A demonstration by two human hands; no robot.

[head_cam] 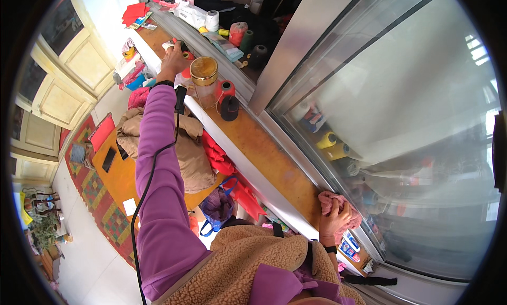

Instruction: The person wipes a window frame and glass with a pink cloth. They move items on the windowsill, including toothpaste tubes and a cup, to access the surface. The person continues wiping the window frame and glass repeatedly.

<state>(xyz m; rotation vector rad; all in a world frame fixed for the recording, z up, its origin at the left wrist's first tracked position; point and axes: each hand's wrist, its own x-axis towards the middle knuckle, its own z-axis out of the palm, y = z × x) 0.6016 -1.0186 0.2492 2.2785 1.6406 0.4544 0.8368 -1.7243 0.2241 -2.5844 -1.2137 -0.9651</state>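
My right hand (336,222) presses a bunched pink cloth (330,202) onto the wooden ledge (273,156) beside the window frame. Far along the same ledge, my left hand (174,61) reaches in among small items, its purple-sleeved arm stretched out. A small white object (168,45) shows at its fingertips; whether the fingers grip it is hard to see. Close to that hand stands a glass jar (204,87) with a gold lid. Against the jar are a red thread cone (226,89) and a black thread cone (229,108).
Sliding glass (396,126) borders the ledge. Thread cones, including a dark green one (246,41), stand behind the opening. Toothpaste boxes (349,251) lie past the cloth. Below the ledge, a brown jacket (190,158) covers part of a table (130,182). A black cable (152,166) runs along my left arm.
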